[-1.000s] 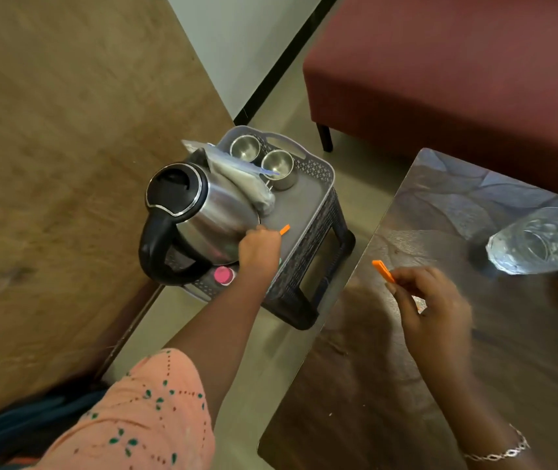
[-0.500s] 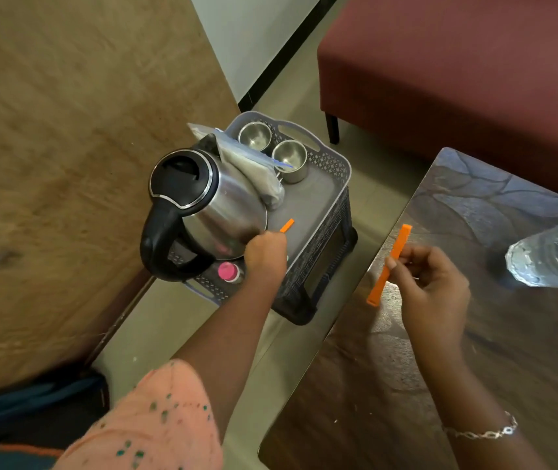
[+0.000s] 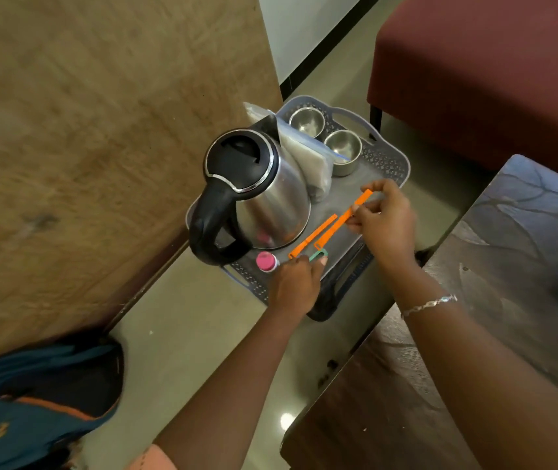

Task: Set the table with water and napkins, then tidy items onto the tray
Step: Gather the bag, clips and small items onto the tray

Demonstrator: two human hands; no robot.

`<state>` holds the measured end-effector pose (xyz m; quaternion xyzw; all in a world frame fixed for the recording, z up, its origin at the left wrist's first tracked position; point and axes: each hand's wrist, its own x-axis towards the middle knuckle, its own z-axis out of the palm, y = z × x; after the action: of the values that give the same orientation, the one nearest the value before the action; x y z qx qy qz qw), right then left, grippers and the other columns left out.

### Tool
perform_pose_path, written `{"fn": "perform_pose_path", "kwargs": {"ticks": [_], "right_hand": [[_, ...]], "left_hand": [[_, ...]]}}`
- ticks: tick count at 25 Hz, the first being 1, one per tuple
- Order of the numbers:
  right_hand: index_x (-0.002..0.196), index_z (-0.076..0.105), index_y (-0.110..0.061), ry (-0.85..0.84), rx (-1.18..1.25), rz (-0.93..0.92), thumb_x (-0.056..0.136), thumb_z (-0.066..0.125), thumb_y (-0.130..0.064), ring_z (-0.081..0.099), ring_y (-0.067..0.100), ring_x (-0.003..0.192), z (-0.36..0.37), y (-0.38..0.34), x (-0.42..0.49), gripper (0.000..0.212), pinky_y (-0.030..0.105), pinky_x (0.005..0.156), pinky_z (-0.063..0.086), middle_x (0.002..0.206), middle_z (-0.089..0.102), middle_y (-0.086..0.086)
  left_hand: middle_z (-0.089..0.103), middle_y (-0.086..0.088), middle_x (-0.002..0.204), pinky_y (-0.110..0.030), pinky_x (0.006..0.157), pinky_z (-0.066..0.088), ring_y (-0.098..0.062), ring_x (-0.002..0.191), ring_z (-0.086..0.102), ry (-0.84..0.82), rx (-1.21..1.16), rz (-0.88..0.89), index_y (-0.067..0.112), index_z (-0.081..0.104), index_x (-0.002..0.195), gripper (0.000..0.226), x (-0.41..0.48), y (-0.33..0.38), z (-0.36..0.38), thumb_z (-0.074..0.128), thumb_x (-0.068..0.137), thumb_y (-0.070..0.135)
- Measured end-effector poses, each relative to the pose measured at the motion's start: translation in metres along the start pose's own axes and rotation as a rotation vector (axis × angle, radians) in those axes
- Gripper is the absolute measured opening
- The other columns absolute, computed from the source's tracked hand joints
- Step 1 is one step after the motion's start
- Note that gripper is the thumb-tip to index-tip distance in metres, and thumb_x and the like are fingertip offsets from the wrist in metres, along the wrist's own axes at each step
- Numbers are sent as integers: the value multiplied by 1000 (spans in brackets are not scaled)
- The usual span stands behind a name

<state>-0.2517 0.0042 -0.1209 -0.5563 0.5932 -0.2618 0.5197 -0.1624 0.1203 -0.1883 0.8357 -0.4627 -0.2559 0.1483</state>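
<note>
Both arms reach forward and down, forearms bare. Left hand (image 3: 293, 281) palm down, knuckles toward camera, fingers (image 3: 321, 262) curled with tips pressed low; whether they pinch anything cannot be told. Right hand (image 3: 386, 221) farther out, wrist bent left, thumb and forefinger pinched closed on a thin strip; bracelet on that wrist.

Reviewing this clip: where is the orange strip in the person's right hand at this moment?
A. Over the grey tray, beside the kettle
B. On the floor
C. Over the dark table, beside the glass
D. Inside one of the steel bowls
A: the right hand pinches the orange strip above the grey tray, next to the kettle.
</note>
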Motion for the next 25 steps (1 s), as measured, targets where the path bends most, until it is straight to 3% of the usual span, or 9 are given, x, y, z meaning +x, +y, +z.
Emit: {"fn": "perform_pose_path", "kwargs": {"ticks": [3,8,11,15,19,21,23,25], "right_hand": [[78,55,-18,-76,-135,40,84,54,2,68,23,66,16,6,19,21,36,67,58,79,67,16],[62,52,-18,-178,-197,202,82,52,5,68,26,61,39,15,27,31,40,65,59,73,66,17],[62,54,-9,-240,-231,308,85,50,4,69,33,63,49,20,32,27,44,68,59,70,66,22],[64,56,0,-224,-303,348,86,48,6,68,36,66,53,24,45,24,46,67,58,68,66,25],[81,66,3,-264,-486,332,83,55,2,69,30,62,55,29,54,11,41,64,59,71,70,20],[80,65,0,-284,-573,312,80,59,3,69,30,66,56,28,54,6,38,62,59,76,70,19],[69,58,-1,-315,-669,285,78,61,5,66,29,62,54,19,48,12,27,49,55,71,67,18],[59,45,-3,-373,-771,242,79,62,7,51,20,46,53,15,44,29,18,27,37,55,53,12]], "left_hand": [[65,-25,85,-41,71,44,-38,83,59,9,77,43,-2,61,85,80,-8,4,3,13,82,62],[65,-19,81,-37,68,50,-34,81,61,68,188,53,0,64,82,65,-21,-2,13,31,83,56],[65,-11,77,-32,62,51,-28,75,63,57,271,10,5,63,77,53,-24,-3,17,40,81,53],[65,-10,75,-32,63,52,-26,74,64,80,310,15,7,63,77,41,-23,-5,21,71,71,46],[66,-8,78,-30,63,53,-23,76,64,111,343,12,8,64,80,43,-23,-4,24,73,69,49],[67,-8,80,-30,63,53,-23,78,64,111,356,21,8,65,82,44,-22,-4,25,72,69,49],[67,-9,81,-31,64,52,-24,80,64,104,372,12,7,65,84,45,-22,-4,25,71,70,49],[67,-10,85,-33,66,52,-25,86,63,103,389,7,6,65,86,45,-22,-4,25,70,72,49]]}}
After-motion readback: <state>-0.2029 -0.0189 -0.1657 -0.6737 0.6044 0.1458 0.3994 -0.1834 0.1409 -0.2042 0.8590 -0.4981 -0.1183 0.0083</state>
